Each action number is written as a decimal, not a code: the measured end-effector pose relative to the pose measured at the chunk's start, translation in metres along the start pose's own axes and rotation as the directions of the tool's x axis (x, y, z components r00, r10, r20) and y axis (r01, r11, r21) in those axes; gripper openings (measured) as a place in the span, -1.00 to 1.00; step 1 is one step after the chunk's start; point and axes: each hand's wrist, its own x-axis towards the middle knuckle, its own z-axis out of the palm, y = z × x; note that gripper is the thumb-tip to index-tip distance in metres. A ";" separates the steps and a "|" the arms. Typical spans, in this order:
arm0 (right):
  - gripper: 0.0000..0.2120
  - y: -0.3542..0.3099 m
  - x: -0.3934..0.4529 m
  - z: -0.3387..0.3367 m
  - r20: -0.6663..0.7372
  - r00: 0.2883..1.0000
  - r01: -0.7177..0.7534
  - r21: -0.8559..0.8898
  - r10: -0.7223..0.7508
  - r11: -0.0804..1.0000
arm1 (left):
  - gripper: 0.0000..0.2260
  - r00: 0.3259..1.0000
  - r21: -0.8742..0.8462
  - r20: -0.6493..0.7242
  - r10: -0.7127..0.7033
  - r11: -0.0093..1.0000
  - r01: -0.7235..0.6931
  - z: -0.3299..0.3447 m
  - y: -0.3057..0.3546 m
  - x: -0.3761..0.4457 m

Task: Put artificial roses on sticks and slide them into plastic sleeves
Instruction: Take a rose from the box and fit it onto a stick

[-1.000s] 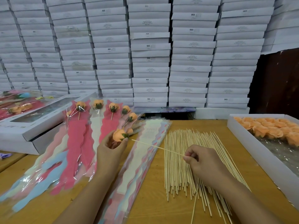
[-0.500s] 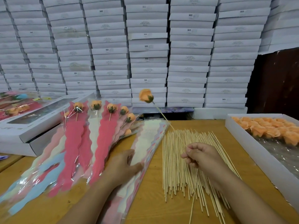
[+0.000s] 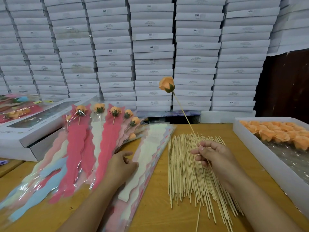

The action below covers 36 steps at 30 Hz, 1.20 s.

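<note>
An orange artificial rose (image 3: 166, 84) sits on top of a thin wooden stick (image 3: 184, 114) that rises up and to the left from my right hand (image 3: 213, 154). That hand is shut on the stick above the pile of bare sticks (image 3: 189, 173). My left hand (image 3: 121, 166) rests palm down, fingers loosely apart, on the stack of empty plastic sleeves (image 3: 150, 148). Left of it lie finished roses in pink and white sleeves (image 3: 107, 134), fanned out on the wooden table (image 3: 155, 210).
A white tray of loose orange roses (image 3: 277, 133) stands at the right edge. White boxes with a window lid (image 3: 30, 129) sit at the left. A wall of stacked white boxes (image 3: 150, 52) rises behind the table.
My left hand let go of the rose and dropped onto the empty sleeves. My right hand swung the stick upright, lifting the mounted rose above the stick pile.
</note>
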 end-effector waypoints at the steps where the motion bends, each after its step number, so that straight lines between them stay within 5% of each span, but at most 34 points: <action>1: -0.87 0.000 0.000 0.000 0.003 1.000 0.002 0.002 -0.002 1.000 | -0.76 0.999 -0.072 0.022 -0.049 0.996 0.050 0.000 0.000 0.000; 4: -0.86 -0.001 -0.001 0.000 0.011 1.000 0.010 0.004 -0.010 1.000 | -0.92 0.980 -0.327 0.085 -0.181 0.924 0.199 -0.002 0.003 -0.002; 7: -0.85 -0.002 -0.001 0.000 0.017 1.000 0.017 0.011 -0.017 1.000 | -0.87 0.985 -0.324 0.037 -0.168 0.930 0.171 -0.002 0.009 -0.004; 11: -0.86 -0.004 -0.002 -0.001 0.017 0.999 0.026 0.030 -0.027 0.999 | -0.84 0.988 -0.083 -0.036 -0.150 0.986 0.146 -0.011 0.015 -0.005; 15: -0.86 -0.005 -0.001 -0.002 0.010 1.000 0.028 0.052 -0.028 0.998 | -0.80 0.992 0.286 -0.116 0.056 0.958 -0.021 -0.031 0.023 -0.004; 18: -0.86 -0.006 -0.002 -0.001 0.006 0.999 0.033 0.056 -0.033 0.998 | -0.76 0.962 0.565 -0.157 0.224 0.819 -0.099 -0.042 0.041 -0.008; 21: -0.86 -0.006 -0.003 -0.002 0.003 0.999 0.037 0.062 -0.038 0.997 | -0.72 0.964 0.803 -0.043 0.264 0.583 -0.124 -0.045 0.060 -0.021; 27: -0.87 -0.008 -0.003 -0.003 0.002 0.999 0.043 0.072 -0.043 0.996 | -0.73 0.947 0.910 0.266 0.179 0.277 -0.308 -0.024 0.071 -0.066; 29: -0.87 -0.008 -0.004 -0.003 0.007 0.999 0.050 0.061 -0.051 0.997 | -0.79 0.925 0.842 0.343 0.165 0.384 -0.380 -0.019 0.070 -0.073; 32: -0.87 -0.008 -0.004 -0.003 0.004 0.998 0.055 0.058 -0.056 0.997 | -0.80 0.876 0.559 0.455 0.160 0.715 -0.420 -0.019 0.077 -0.070; 36: -0.87 -0.008 -0.004 -0.003 0.002 0.998 0.056 0.063 -0.056 0.996 | -0.79 0.933 0.352 0.259 0.248 0.876 -0.330 -0.012 0.083 -0.043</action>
